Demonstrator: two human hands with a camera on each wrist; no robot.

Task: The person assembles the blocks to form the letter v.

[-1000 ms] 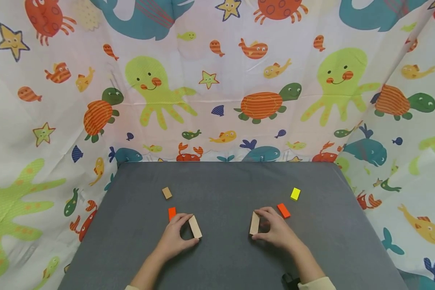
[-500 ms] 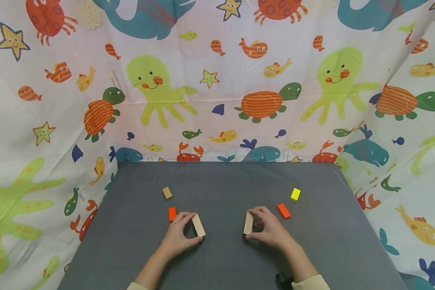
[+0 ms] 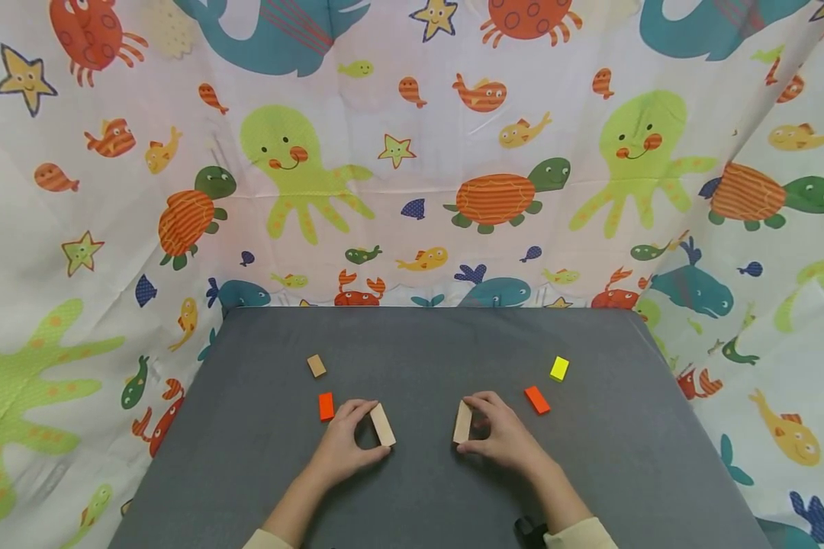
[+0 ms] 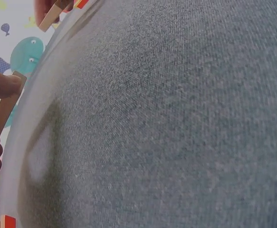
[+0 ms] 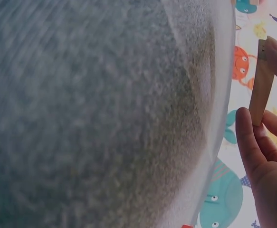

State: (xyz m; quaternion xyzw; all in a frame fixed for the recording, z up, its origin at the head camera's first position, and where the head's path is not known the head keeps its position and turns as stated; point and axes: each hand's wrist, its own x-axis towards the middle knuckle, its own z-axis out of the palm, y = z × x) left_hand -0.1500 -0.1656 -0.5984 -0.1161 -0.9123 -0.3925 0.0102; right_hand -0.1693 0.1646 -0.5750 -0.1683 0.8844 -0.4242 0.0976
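My left hand (image 3: 342, 448) pinches a plain wooden block (image 3: 383, 425) by its two ends, thumb at the near end and fingertips at the far end. Across from it, my right hand (image 3: 508, 436) grips a similar wooden block (image 3: 462, 422) end to end in the same way. Both blocks are apart, with a gap of grey table between them. In the left wrist view the left block (image 4: 6, 108) is held above the tabletop, its shadow cast below. The right wrist view has the right block (image 5: 262, 88) between thumb and fingers, also raised.
On the grey table (image 3: 412, 351), an orange block (image 3: 326, 406) and a small tan block (image 3: 317, 365) lie left. Another orange block (image 3: 537, 400) and a yellow block (image 3: 559, 368) lie right. A sea-animal curtain (image 3: 412, 229) hangs behind the table.
Both hands have moved inward with their blocks, the left one rightward and the right one leftward, so the gap has narrowed. The loose blocks stayed put.
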